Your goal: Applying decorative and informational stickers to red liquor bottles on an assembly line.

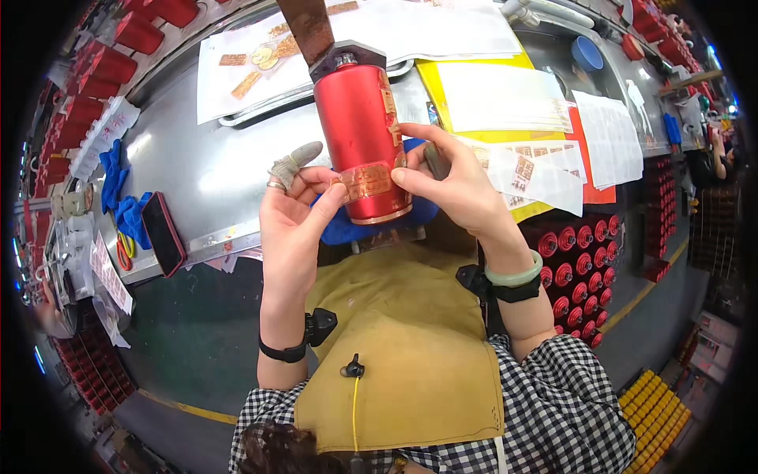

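Red bottle (349, 110) between fingers (426, 135); left hand (294, 212) pinches gold label (368, 184), right hand (467, 188) grips opposite end, seemingly holding it taut.

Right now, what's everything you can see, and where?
Cylinder: one, red, centre
Labels: at least two, copper, on the cylinder
Phone: one, dark with red edge, left
Scissors: one pair, yellow and orange, beside the phone
Cloth: count unclear, blue, near the phone
Bowl: one, blue, upper right
Sheets: many, mostly white, top and right
Apron: one, tan, lower centre
Racked parts: many, red, right of the apron
Bracelet: one, pale green, right wrist
Left fingers: one hand, partly grey-covered, at a label's left
Right fingers: one hand, partly grey-covered, cylinder's right
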`<control>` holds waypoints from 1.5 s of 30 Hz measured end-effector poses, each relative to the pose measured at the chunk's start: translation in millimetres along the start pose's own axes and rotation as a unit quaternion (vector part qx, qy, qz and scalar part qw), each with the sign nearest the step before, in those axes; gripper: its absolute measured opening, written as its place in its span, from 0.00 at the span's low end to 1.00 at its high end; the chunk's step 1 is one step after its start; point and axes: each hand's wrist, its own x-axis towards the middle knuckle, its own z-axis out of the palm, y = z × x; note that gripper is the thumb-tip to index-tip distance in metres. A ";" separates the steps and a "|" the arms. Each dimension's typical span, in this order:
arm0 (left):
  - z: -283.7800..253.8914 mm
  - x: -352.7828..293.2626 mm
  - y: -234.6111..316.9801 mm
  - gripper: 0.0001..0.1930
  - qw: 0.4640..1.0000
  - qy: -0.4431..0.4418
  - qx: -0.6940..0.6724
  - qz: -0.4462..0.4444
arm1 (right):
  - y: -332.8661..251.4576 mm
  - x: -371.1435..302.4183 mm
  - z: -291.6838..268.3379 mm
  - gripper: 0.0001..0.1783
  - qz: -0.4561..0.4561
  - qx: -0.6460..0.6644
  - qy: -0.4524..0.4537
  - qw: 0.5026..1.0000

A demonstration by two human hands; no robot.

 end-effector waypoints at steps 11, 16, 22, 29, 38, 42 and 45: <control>1.7 0.6 0.2 0.27 1.000 0.008 -0.002 -0.006 | 1.6 0.7 -0.3 0.35 0.005 0.011 0.005 1.000; -0.9 1.9 -6.1 0.27 1.000 0.011 -0.007 -0.016 | -2.9 1.5 2.1 0.38 0.021 -0.012 0.013 1.000; -0.1 2.1 -6.4 0.28 1.000 0.012 0.005 -0.021 | -2.6 0.6 4.7 0.39 0.020 -0.034 0.021 0.999; -0.8 4.5 -10.9 0.28 1.000 0.017 0.010 -0.015 | 2.9 3.4 4.2 0.39 0.016 -0.010 0.028 0.999; -9.3 6.3 -29.0 0.27 0.989 0.048 0.136 0.025 | -0.6 2.7 5.8 0.36 0.011 -0.028 0.027 0.999; 3.1 9.3 -45.2 0.27 0.992 -0.009 0.114 0.053 | -4.4 2.4 5.0 0.36 0.015 -0.039 0.025 0.999; 8.0 6.4 -44.5 0.28 0.995 0.006 0.089 0.047 | -9.5 1.8 3.5 0.36 0.034 -0.035 0.022 0.999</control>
